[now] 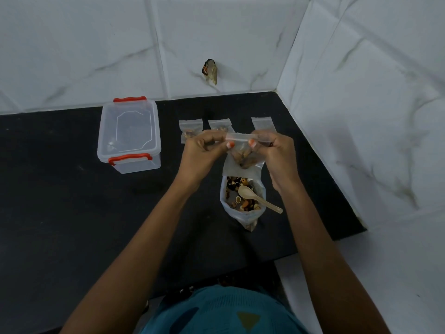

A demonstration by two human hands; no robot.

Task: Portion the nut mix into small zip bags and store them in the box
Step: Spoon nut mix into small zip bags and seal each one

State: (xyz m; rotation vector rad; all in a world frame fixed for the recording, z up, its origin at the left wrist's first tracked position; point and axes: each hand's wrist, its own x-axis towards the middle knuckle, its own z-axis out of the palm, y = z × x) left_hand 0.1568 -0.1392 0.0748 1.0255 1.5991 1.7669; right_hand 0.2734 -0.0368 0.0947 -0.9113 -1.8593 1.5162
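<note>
Pinching a small zip bag [243, 154] by its top strip, dead centre of frame. Left hand [204, 150] clamped on the left end of the strip, right hand [277, 153] clamped on the right end, thumbs and fingertips squeezing it. Some nuts already sitting in the bottom.

Right below, standing open on the black counter [72, 201]: big nut mix bag [243, 213] with a wooden spoon [255, 196] resting inside, handle poking out toward lower right.

Just behind the hands, lined up near the wall: one filled bag [189, 133], a second filled bag [220, 125], then a flat bag [262, 122] further right.

Over at upper left, well apart from the rest: clear box [130, 138] with red clips, lid on.
</note>
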